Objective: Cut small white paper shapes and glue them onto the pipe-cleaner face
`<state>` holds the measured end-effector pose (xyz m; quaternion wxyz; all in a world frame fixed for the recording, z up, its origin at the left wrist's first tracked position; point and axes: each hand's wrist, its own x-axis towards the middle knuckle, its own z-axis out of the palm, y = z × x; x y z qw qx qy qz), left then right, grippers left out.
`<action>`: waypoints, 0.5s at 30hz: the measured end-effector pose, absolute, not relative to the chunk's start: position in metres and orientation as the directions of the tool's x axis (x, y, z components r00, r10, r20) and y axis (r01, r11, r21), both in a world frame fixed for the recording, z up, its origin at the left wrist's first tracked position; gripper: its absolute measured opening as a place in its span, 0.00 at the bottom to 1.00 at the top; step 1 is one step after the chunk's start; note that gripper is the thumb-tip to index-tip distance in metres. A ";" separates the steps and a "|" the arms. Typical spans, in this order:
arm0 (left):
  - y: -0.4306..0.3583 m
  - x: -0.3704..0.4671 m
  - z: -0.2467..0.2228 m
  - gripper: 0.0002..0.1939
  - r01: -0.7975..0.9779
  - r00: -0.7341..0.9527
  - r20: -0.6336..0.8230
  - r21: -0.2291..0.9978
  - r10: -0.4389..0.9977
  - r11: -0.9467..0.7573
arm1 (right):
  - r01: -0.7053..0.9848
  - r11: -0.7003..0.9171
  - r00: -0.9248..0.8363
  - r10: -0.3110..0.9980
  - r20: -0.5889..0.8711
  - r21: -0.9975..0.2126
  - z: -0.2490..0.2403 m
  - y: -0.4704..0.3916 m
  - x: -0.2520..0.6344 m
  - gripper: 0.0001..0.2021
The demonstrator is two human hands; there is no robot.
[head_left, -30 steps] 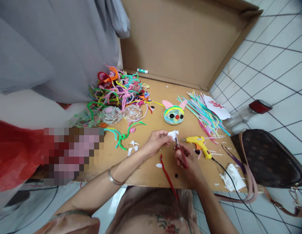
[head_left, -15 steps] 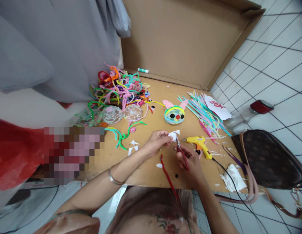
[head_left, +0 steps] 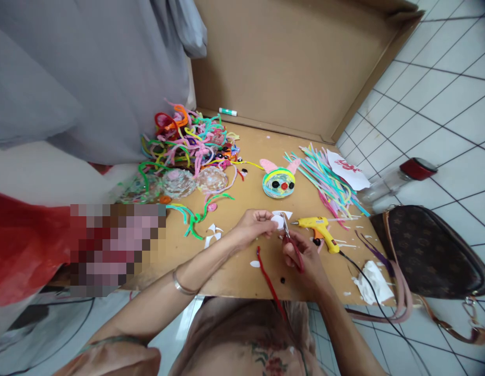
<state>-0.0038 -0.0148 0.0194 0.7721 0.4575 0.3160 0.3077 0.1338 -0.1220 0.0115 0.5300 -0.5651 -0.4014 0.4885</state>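
A small white paper piece [head_left: 278,222] with a rounded edge is pinched in my left hand [head_left: 253,228]. Red-handled scissors [head_left: 293,248] are gripped in my right hand [head_left: 305,261], their blades on the paper's right side, where a strip [head_left: 284,214] curls off above. Just beyond my hands stands a round animal face [head_left: 279,184] with pink ears, black button eyes and a red nose. A yellow glue gun [head_left: 318,230] lies right of the scissors. White scraps [head_left: 213,236] lie left of my left hand, and a red pipe cleaner [head_left: 269,282] hangs over the front edge.
Tangled pipe cleaners [head_left: 195,138] are heaped at the back left, loose ones [head_left: 324,177] at the right. A brown bag [head_left: 434,256], a red-lidded bottle [head_left: 391,183] and crumpled tissue [head_left: 373,284] line the right side. A cardboard panel [head_left: 297,62] rises behind.
The paper has turned slightly in my left hand, and the strip at the scissor blades stands out longer to the right. The whole view has shifted slightly.
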 end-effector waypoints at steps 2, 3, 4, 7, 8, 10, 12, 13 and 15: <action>-0.014 -0.004 0.019 0.12 -0.186 0.618 -0.197 0.904 0.761 0.385 | -0.063 -0.112 0.188 0.974 -0.122 -0.992 0.012 -0.121 0.134 0.22; -0.014 -0.004 0.020 0.12 -0.183 0.619 -0.198 0.904 0.760 0.385 | -0.060 -0.112 0.186 0.975 -0.121 -0.992 0.012 -0.120 0.135 0.22; -0.014 -0.005 0.020 0.12 -0.179 0.619 -0.205 0.903 0.758 0.390 | -0.057 -0.113 0.187 0.975 -0.121 -0.992 0.012 -0.120 0.135 0.22; -0.014 -0.006 0.023 0.12 -0.165 0.621 -0.231 0.896 0.749 0.413 | -0.056 -0.124 0.199 0.971 -0.133 -0.991 0.013 -0.120 0.135 0.23; -0.014 -0.006 0.024 0.12 -0.165 0.622 -0.234 0.893 0.747 0.418 | -0.056 -0.133 0.204 0.969 -0.142 -0.990 0.013 -0.121 0.136 0.23; -0.014 -0.007 0.025 0.11 -0.173 0.623 -0.232 0.891 0.747 0.420 | -0.050 -0.153 0.204 0.966 -0.161 -0.987 0.013 -0.122 0.136 0.23; -0.013 -0.008 0.025 0.11 -0.177 0.624 -0.230 0.890 0.747 0.421 | -0.048 -0.165 0.198 0.965 -0.171 -0.985 0.013 -0.123 0.137 0.22; -0.013 -0.008 0.025 0.11 -0.174 0.628 -0.230 0.890 0.744 0.422 | -0.052 -0.167 0.191 0.966 -0.174 -0.985 0.013 -0.124 0.138 0.22; -0.011 -0.009 0.025 0.11 -0.155 0.646 -0.228 0.895 0.728 0.418 | -0.066 -0.169 0.173 0.969 -0.178 -0.983 0.013 -0.125 0.138 0.22</action>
